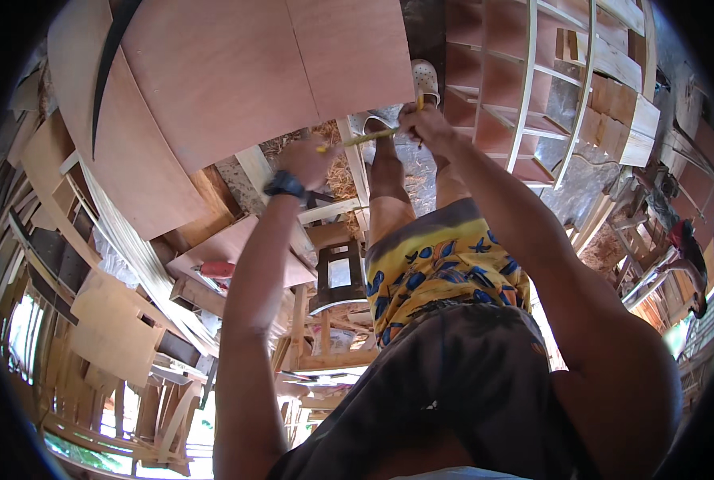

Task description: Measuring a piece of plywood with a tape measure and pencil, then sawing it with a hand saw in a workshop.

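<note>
A thin yellow tape measure [369, 138] is stretched between my two hands, just past the near edge of a large reddish-brown plywood sheet [221, 72]. My left hand [305, 162], with a dark watch on its wrist, is closed round one end of the strip. Farther right, and slightly higher in the view, my right hand [427, 128] grips the other end. Bits of yellow show above and below its fingers. The fingers of both hands are small and partly blurred.
Right of my feet stands a wooden shelf frame [525, 88] with several compartments. Cut boards [613, 120] lie beyond it. On the left are a red-handled tool [215, 270], long pale strips [137, 256] and stacked wood scraps. Wood shavings [342, 178] cover the floor below my hands.
</note>
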The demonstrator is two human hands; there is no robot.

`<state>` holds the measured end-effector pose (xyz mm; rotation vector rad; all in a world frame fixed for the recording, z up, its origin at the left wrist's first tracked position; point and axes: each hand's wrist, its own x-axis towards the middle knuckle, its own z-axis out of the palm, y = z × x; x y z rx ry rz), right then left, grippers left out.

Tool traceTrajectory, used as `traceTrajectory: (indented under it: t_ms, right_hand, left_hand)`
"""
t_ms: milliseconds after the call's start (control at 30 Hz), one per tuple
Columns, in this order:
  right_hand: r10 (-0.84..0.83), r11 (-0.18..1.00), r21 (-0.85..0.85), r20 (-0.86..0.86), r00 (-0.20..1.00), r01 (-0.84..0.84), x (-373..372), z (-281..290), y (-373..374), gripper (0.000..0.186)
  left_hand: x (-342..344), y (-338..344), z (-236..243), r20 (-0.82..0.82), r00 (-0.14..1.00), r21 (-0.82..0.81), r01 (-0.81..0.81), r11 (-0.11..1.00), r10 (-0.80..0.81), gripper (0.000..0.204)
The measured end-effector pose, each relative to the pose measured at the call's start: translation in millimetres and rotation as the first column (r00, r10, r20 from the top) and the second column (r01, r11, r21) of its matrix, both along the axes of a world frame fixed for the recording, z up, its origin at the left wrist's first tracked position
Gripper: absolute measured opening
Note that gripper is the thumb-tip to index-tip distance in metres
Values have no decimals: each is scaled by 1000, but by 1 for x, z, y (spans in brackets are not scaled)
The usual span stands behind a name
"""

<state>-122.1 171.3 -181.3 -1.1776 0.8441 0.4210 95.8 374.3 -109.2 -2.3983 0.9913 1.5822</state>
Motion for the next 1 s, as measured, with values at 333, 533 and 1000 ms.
traceTrajectory:
  t_ms: [333, 533, 1000]
  right_hand:
    - [-566, 784, 63, -337, 753, 617, -28, -104, -61, 9]
    - [-586, 796, -82, -355, 729, 600, -7, -108, -44, 5]
    - [-431, 861, -367, -161, 888, 352, 33, -22, -12, 43]
  left_hand:
    - [139, 131, -27, 565, 771, 198, 218, 956, -293, 39]
    - [142, 142, -47, 649, 730, 80, 217, 973, -216, 37]
    - [147, 166, -49, 709, 675, 65, 226, 972, -205, 40]
